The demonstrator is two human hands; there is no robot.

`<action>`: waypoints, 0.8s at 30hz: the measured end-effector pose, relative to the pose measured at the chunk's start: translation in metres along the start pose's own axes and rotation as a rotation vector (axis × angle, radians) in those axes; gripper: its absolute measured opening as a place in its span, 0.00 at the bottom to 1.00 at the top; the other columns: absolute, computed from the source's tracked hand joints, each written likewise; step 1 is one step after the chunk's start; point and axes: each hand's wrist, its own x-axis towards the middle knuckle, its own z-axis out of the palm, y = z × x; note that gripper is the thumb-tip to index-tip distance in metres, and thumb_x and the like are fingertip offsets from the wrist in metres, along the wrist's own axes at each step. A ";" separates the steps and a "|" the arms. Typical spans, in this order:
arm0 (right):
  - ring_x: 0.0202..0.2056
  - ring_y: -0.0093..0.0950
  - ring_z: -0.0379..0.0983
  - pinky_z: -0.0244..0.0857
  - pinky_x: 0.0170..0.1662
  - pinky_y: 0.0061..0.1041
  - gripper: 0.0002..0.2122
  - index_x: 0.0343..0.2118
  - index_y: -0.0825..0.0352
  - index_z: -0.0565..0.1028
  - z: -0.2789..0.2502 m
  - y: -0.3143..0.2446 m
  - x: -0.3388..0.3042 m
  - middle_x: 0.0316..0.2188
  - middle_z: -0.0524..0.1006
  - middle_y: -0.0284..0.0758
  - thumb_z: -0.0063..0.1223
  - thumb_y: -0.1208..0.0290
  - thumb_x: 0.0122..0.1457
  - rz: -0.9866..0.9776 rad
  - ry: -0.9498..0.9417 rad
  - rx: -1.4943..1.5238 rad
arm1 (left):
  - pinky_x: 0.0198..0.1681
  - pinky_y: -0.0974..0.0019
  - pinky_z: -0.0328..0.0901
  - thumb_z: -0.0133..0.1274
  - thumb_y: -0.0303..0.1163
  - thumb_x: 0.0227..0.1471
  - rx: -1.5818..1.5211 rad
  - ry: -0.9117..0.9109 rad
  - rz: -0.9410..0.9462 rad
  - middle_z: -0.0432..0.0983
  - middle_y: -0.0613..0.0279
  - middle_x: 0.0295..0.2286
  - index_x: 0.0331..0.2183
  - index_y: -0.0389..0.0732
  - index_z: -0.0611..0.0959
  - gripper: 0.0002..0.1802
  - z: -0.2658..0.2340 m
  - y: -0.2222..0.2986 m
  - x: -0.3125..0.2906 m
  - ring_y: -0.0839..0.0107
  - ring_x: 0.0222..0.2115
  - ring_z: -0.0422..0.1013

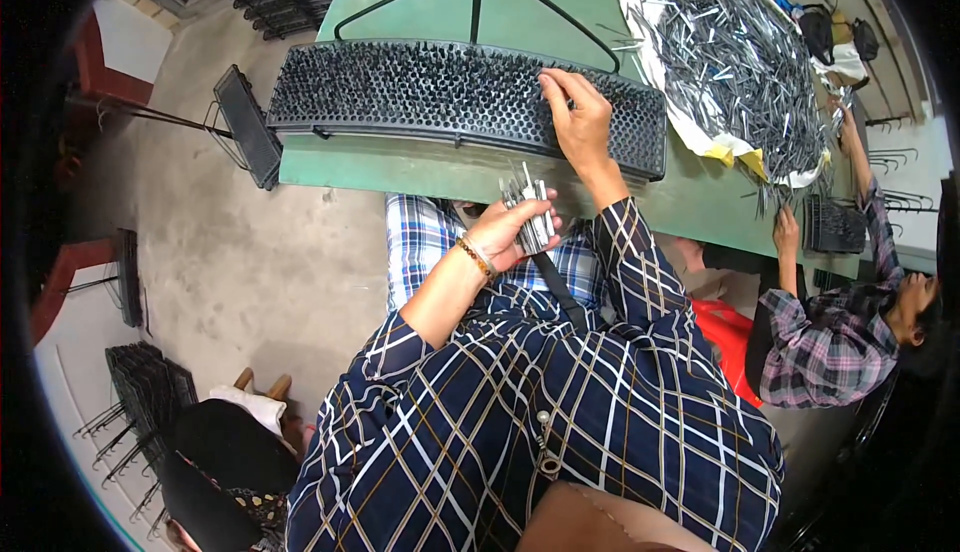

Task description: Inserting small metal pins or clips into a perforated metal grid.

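Observation:
A bundle of thin grey metal strips [538, 222] lies in my left hand [496, 234], held in front of my lap just below the table edge. The fingers are closed around the strips, and some ends stick up past them. Across the table's near side stretches a long black rack [400, 87], its top covered in rows of small upright pegs or slots. Over the right part of this rack is my right hand [582, 130], thumb and fingertips pinched together at its surface. Whatever is between those fingertips is too small to make out.
A large heap of loose metal strips [735, 62] rests on white sacking at the table's right. Beyond it a co-worker in a plaid shirt [830, 347] reaches toward the heap and a smaller black rack [836, 224]. More black racks [250, 127] stand at left.

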 end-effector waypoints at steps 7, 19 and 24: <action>0.27 0.32 0.73 0.63 0.31 0.28 0.05 0.30 0.67 0.76 0.000 -0.005 0.001 0.26 0.77 0.36 0.54 0.74 0.51 -0.102 -0.043 -0.071 | 0.29 0.65 0.71 0.54 0.25 0.48 -0.006 -0.017 0.049 0.73 0.62 0.28 0.38 0.39 0.74 0.12 -0.001 0.005 -0.002 0.70 0.29 0.72; 0.29 0.28 0.71 0.61 0.33 0.27 0.04 0.28 0.64 0.78 -0.002 0.003 0.001 0.27 0.74 0.31 0.58 0.72 0.48 -0.300 -0.076 -0.288 | 0.31 0.69 0.70 0.53 0.25 0.49 0.060 -0.019 0.094 0.74 0.61 0.30 0.40 0.37 0.75 0.13 -0.002 0.007 -0.004 0.71 0.31 0.72; 0.27 0.31 0.70 0.62 0.31 0.29 0.04 0.24 0.65 0.76 -0.002 0.003 0.000 0.25 0.73 0.32 0.58 0.72 0.47 -0.273 -0.126 -0.294 | 0.30 0.72 0.70 0.54 0.25 0.49 0.162 0.007 0.104 0.74 0.64 0.30 0.41 0.37 0.75 0.14 0.002 0.008 -0.005 0.74 0.30 0.71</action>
